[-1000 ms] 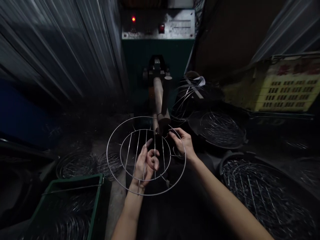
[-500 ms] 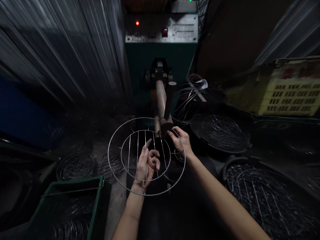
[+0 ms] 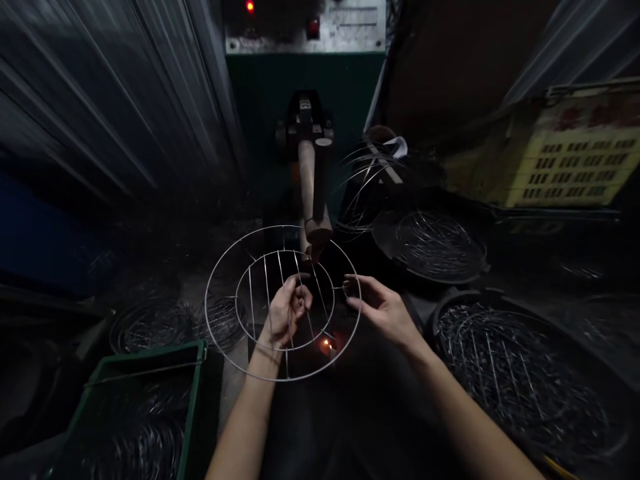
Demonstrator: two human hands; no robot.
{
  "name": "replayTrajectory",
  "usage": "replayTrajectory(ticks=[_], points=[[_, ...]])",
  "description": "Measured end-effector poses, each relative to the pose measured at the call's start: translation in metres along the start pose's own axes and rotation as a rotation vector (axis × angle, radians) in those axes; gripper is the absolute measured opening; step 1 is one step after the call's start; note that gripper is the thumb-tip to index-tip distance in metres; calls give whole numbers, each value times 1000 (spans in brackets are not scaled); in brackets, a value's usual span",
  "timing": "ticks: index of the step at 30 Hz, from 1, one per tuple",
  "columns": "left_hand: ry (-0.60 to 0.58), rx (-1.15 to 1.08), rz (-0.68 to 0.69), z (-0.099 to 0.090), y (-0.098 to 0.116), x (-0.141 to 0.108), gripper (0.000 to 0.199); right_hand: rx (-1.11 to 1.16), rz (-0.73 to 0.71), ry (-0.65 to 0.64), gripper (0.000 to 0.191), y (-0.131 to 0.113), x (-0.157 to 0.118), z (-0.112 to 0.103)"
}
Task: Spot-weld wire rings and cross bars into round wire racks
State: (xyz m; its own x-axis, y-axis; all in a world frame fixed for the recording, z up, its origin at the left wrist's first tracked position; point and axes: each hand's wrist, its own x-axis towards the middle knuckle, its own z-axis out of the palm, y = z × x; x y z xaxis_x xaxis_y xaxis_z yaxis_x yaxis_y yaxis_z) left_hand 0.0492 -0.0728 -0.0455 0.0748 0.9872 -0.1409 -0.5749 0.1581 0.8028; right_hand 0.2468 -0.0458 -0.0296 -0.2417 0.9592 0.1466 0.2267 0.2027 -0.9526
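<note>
A round wire rack (image 3: 280, 380), two concentric rings with parallel bars across the inner one, spans the middle of the view. Its far side lies at the lower tip of the machine's metal electrode arms (image 3: 319, 230). My left hand (image 3: 286, 310) is behind the bars with its fingers curled; whatever it holds is hidden. My right hand (image 3: 383, 310) is at the rack's right rim, thumb and forefinger apart on either side of a short wire spoke. I cannot tell whether they touch it. Small orange sparks (image 3: 327, 345) glow below the inner ring.
The green machine (image 3: 260, 80) with a lit red lamp stands ahead. At left is a green crate (image 3: 195, 393) of wire rings, with wire coils (image 3: 150, 327) behind it. On the right are dark basins (image 3: 435, 313) of short wires and a yellow crate (image 3: 565, 177).
My right hand has moved off the rim near the electrode, rightward and down, and its fingers have spread. Sparks have appeared below the rack. The view has tilted down slightly.
</note>
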Motion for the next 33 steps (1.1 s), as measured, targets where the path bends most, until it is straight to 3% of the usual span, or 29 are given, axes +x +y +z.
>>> replayTrajectory(ticks=[3, 5, 10, 22, 25, 29, 31, 33], points=[[110, 29, 117, 12, -6, -5, 27, 38, 9, 171, 27, 7, 9, 13], [176, 16, 170, 19, -9, -6, 24, 98, -12, 206, 26, 10, 27, 23], [248, -11, 245, 21, -9, 1, 25, 6, -113, 199, 25, 3, 59, 34], [276, -8, 281, 17, -7, 11, 23, -86, -187, 173, 21, -1, 73, 38], [225, -77, 237, 9, -4, 11, 25, -52, -163, 151, 21, -1, 77, 40], [98, -174, 151, -6, 5, 16, 29, -43, -126, 120, 25, 2, 66, 25], [71, -166, 163, -11, 9, 20, 26, -84, -104, 106, 27, 4, 47, 12], [74, -133, 181, -12, 11, 21, 22, -89, -55, 14, 28, 4, 22, 1]])
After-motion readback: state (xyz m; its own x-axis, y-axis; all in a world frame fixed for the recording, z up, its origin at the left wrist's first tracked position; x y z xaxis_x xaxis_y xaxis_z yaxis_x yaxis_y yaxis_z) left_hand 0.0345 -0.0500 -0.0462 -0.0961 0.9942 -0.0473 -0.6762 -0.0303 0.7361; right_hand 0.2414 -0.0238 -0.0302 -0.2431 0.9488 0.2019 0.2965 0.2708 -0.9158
